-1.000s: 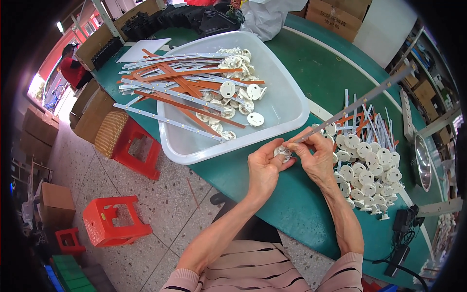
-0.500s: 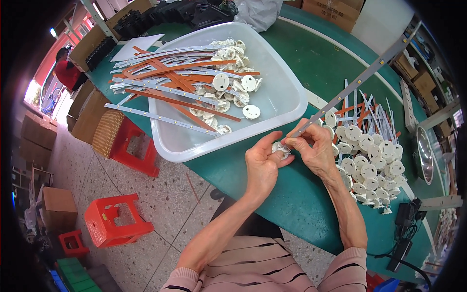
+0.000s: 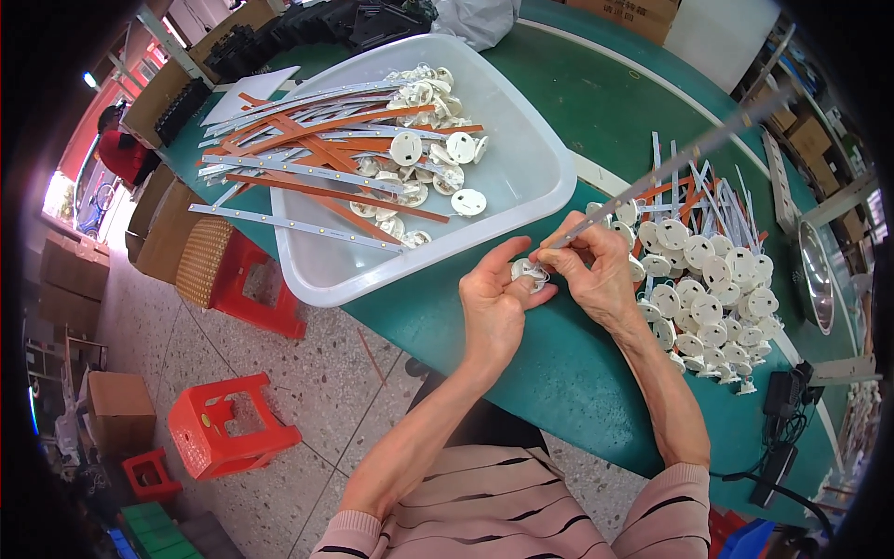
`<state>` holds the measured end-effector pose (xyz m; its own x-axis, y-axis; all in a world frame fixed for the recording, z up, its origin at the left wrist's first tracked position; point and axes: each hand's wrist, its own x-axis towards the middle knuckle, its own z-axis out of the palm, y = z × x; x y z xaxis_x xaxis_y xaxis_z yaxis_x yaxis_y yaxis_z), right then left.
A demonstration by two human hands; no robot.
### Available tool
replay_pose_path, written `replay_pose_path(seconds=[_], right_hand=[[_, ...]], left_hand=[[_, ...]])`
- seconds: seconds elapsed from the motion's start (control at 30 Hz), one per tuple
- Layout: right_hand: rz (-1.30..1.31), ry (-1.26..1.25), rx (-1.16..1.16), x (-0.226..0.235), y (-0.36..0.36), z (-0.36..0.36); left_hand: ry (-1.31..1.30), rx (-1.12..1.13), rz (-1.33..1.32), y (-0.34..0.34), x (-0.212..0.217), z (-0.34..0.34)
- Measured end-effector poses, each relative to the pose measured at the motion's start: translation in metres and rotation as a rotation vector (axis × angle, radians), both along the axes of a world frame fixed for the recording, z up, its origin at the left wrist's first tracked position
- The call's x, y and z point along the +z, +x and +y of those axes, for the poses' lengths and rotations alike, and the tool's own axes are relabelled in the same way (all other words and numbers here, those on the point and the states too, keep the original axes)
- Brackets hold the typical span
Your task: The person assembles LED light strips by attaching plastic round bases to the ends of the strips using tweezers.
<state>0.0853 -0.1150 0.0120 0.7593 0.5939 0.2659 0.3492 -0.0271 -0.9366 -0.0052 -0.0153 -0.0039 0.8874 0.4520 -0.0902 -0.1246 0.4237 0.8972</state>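
Both hands have edged nearer the tub, left hand (image 3: 494, 303) pinching a white disc (image 3: 529, 273), right hand (image 3: 596, 270) pinching a long strip (image 3: 652, 182) whose far end points up-right, away from it.

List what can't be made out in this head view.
- Small round white part: mostly covered by left hand fingers; its shape is unclear.
- Strip end: hidden inside right hand grip; its joint with the part is unseen.
- Far strip tip: blurred toward the rim.
- White tub: bottom hidden under strips and discs.

Two hands (image 3: 545, 289), one white tub (image 3: 521, 177), three red stools (image 3: 223, 433).
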Motion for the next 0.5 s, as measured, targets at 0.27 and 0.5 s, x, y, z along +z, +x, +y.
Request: replay_pose_path(seconds=[0.27, 0.5], right_hand=[[0.036, 0.032, 0.009, -0.0039, -0.0002, 0.0028], [0.020, -0.009, 0.031, -0.0011, -0.0023, -0.0009]], left_hand=[[0.000, 0.004, 0.019, -0.0008, 0.0004, 0.0019], [0.017, -0.001, -0.001, -0.0009, 0.0012, 0.0004]])
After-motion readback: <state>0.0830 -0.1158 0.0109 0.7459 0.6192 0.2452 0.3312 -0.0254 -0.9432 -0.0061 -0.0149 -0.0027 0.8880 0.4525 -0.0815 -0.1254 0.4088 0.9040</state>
